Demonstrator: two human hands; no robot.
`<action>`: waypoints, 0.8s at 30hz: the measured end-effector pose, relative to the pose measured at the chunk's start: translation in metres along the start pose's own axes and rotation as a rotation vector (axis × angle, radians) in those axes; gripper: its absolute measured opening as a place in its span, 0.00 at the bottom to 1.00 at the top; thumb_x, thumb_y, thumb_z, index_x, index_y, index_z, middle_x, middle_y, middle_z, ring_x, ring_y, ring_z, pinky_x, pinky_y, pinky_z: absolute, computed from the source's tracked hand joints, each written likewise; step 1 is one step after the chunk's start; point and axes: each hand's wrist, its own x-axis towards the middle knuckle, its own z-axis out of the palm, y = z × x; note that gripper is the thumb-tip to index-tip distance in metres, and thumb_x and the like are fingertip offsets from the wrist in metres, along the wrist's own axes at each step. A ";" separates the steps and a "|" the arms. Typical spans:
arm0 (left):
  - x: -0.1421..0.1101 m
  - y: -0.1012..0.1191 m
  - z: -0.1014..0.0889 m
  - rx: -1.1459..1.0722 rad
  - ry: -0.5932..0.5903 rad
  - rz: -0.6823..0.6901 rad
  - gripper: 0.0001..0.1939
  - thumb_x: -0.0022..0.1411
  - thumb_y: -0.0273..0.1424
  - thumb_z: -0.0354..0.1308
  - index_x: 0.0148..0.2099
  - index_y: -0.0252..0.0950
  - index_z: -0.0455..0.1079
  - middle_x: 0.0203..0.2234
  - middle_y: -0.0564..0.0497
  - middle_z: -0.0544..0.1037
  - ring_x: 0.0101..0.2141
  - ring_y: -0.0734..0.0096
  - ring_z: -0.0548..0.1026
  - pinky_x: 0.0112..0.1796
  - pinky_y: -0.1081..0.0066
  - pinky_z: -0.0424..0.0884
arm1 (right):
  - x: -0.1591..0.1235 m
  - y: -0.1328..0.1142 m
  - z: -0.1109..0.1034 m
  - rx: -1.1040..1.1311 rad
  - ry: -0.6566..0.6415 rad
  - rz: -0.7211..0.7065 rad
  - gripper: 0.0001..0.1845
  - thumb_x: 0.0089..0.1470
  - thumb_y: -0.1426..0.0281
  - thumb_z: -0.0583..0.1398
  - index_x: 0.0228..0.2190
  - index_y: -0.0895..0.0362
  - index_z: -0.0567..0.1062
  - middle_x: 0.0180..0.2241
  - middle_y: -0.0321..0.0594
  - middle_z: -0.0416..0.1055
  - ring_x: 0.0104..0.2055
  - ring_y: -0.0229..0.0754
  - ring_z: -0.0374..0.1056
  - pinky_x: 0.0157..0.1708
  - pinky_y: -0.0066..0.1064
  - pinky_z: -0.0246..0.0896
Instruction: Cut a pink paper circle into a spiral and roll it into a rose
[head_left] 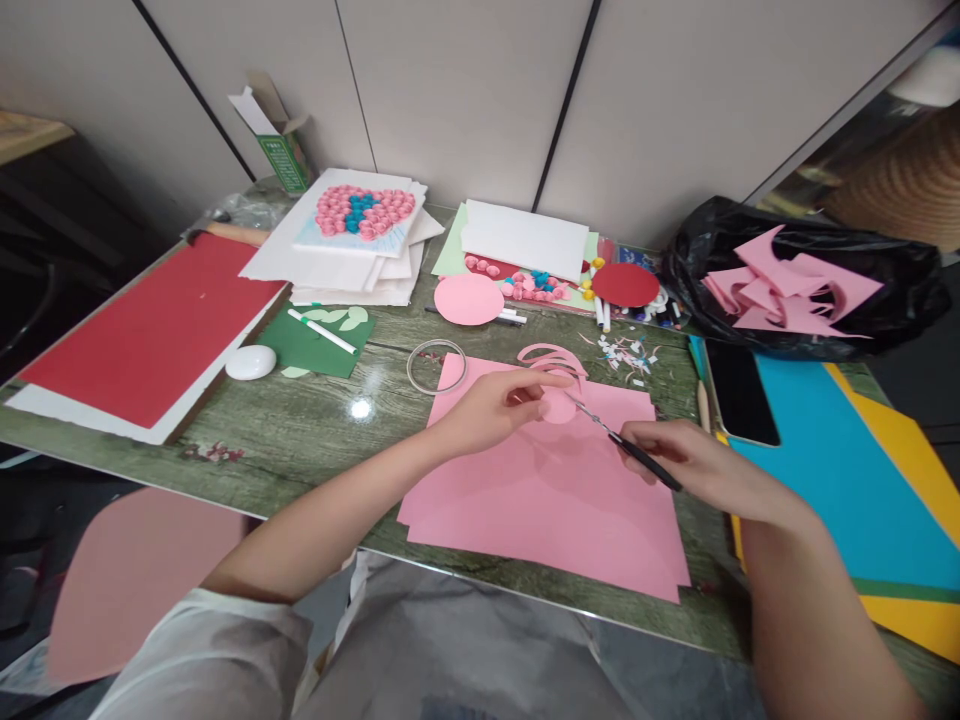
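Observation:
My left hand [499, 405] pinches a pink paper spiral [556, 378] above a stack of pink paper sheets [547, 500]. The spiral's loose coil arcs up behind my fingers. My right hand [694, 460] grips a thin black-handled tool [626, 445]. Its metal tip reaches left into the centre of the spiral. Both hands hover over the pink sheets near the table's front edge.
A tape ring [435, 365], a pink paper disc [469, 298], a red disc [625, 284], markers and small rolled paper roses lie behind. A red sheet [150, 335] is at left. At right are a phone [739, 390], blue and yellow paper [840, 470], and a black bag of pink scraps [795, 285].

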 end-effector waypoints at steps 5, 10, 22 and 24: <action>-0.003 -0.001 0.013 -0.217 0.174 -0.054 0.21 0.54 0.25 0.59 0.51 0.40 0.68 0.29 0.53 0.74 0.30 0.76 0.71 0.32 0.75 0.67 | 0.002 -0.006 0.003 0.040 0.074 0.019 0.11 0.54 0.69 0.52 0.21 0.56 0.63 0.21 0.32 0.60 0.26 0.36 0.57 0.27 0.28 0.50; -0.007 -0.002 0.025 -0.417 0.344 -0.104 0.20 0.52 0.28 0.62 0.49 0.36 0.67 0.23 0.54 0.76 0.28 0.73 0.76 0.32 0.73 0.71 | 0.006 -0.009 0.008 0.055 0.095 0.012 0.11 0.54 0.69 0.51 0.21 0.55 0.63 0.21 0.32 0.60 0.25 0.36 0.56 0.25 0.28 0.50; -0.007 0.003 0.023 -0.366 0.380 -0.089 0.15 0.50 0.28 0.63 0.43 0.34 0.73 0.25 0.53 0.76 0.27 0.73 0.77 0.32 0.72 0.74 | 0.006 -0.012 0.010 0.124 0.090 0.016 0.13 0.56 0.63 0.52 0.22 0.56 0.64 0.22 0.33 0.60 0.25 0.36 0.56 0.25 0.27 0.51; -0.007 0.004 0.023 -0.353 0.373 -0.094 0.15 0.50 0.28 0.63 0.43 0.34 0.74 0.24 0.53 0.76 0.26 0.74 0.77 0.32 0.72 0.74 | 0.006 -0.012 0.011 0.129 0.095 0.016 0.14 0.56 0.63 0.53 0.22 0.56 0.64 0.22 0.33 0.61 0.25 0.36 0.56 0.25 0.27 0.51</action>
